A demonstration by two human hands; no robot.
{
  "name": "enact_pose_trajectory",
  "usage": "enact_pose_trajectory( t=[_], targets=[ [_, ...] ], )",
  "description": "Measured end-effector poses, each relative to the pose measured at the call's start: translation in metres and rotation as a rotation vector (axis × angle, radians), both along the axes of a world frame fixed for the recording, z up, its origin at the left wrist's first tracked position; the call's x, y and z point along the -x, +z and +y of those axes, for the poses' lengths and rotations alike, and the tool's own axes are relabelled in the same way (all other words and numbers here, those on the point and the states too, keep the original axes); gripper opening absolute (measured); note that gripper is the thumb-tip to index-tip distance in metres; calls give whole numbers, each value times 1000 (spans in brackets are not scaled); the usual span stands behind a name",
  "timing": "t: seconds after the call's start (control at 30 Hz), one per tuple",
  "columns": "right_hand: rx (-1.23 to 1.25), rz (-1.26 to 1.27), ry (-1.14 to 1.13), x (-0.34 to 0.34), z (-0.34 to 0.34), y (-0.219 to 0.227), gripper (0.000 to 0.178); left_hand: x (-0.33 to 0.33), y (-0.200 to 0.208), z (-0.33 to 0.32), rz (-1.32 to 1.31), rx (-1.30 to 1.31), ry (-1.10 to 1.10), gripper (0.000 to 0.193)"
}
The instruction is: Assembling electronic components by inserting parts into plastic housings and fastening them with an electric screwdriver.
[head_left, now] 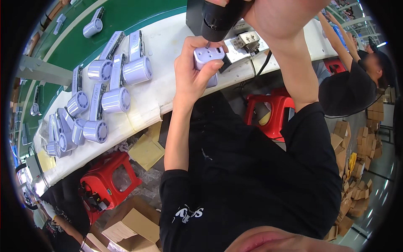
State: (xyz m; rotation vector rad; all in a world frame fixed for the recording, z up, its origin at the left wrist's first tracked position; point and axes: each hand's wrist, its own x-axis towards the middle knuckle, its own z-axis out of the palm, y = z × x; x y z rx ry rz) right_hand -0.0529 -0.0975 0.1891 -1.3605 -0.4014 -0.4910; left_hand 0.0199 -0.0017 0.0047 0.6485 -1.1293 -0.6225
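My left hand (194, 72) grips a small lavender plastic part (207, 56) with holes in its face, held over the white bench edge (161, 90). My right hand (280, 17) is wrapped around a black power screwdriver (218, 19), whose tip comes down onto the top of the lavender part. On the bench to the left lie several finished lavender handheld units (121, 69) with round ends and long handles. A small metal fixture (247, 40) sits just right of the held part.
A green conveyor belt (126, 14) runs behind the bench with another lavender unit (93, 26) on it. Red plastic stools (110, 178) and cardboard boxes (134, 224) stand below. Another person (357, 80) works at the right; flattened cardboard (357, 185) lies on the floor.
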Motion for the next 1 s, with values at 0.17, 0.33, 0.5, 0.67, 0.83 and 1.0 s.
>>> enact_pose_trajectory(
  t=[0.17,0.33,0.5,0.67,0.83,1.0],
  targets=[
    [-9,-12,-32,1,6,-1,43,2,2,-1,4,9,7,35],
    [-28,-56,-105,8,6,0,41,2,1,-2,15,25,-7,36],
    [-80,-154,-249,23,17,4,39,5,-2,2,-2,35,24,44],
    [128,-308,-602,80,7,6,33,10,10,2,42,130,11,54],
    [-36,-143,-895,79,-7,-37,23,5,9,-5,-18,136,7,46],
    [2,-108,-921,84,-18,-62,21,9,8,-2,-47,155,9,44]
  ],
)
